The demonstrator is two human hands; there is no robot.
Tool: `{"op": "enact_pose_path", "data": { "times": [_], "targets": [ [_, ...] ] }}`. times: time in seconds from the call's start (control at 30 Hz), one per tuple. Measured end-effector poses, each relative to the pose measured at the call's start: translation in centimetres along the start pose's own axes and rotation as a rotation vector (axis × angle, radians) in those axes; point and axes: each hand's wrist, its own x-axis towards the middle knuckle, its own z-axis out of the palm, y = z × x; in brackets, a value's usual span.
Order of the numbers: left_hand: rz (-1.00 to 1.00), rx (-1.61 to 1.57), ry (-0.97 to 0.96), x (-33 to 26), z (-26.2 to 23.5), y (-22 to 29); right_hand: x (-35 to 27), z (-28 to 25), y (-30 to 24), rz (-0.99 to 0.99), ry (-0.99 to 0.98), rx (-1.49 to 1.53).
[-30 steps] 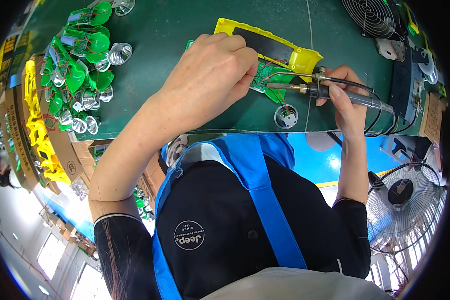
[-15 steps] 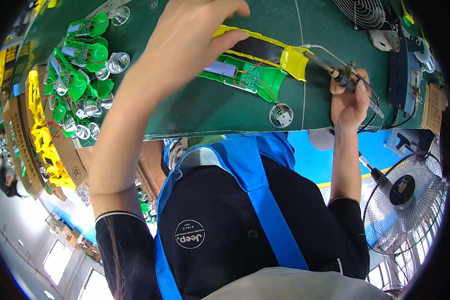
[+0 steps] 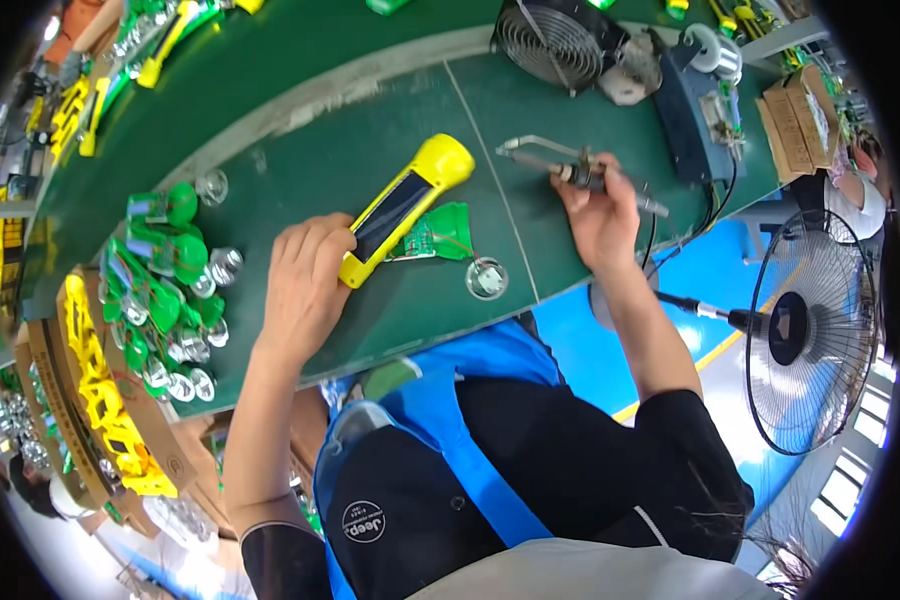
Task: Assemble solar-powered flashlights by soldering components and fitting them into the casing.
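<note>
My left hand (image 3: 308,275) is closed on the near end of a yellow flashlight casing half (image 3: 438,162), its outer face with a dark panel turned up. Beneath and beside it lies a green casing half (image 3: 454,222) with a circuit board (image 3: 420,238); the yellow half hides much of it. Thin wires run from the board to a round silver reflector (image 3: 487,279) on the table. In my right hand (image 3: 607,220) is a soldering iron (image 3: 588,178) with a thin metal feed tube, its tip pointing left, apart from the casing.
Several green casing halves (image 3: 175,250) with boards and reflectors are heaped at the left. A box of yellow casing parts (image 3: 100,390) stands beside the table edge. A small fan (image 3: 550,45) and a dark device with a spool (image 3: 692,120) stand at the back right; a larger fan (image 3: 790,330) is off the table.
My left hand has taken hold of the yellow casing half and turned it from inside-up to outer face up over the green half. My right hand still holds the iron. The view has shifted.
</note>
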Motion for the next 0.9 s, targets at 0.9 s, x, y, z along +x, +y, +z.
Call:
{"op": "enact_pose_path", "data": {
  "times": [0.9],
  "targets": [
    [-0.940,0.986,0.239,-21.8,-25.9,-7.3,0.3,2.5,0.9,0.097,-0.280,0.030]
  ]
}}
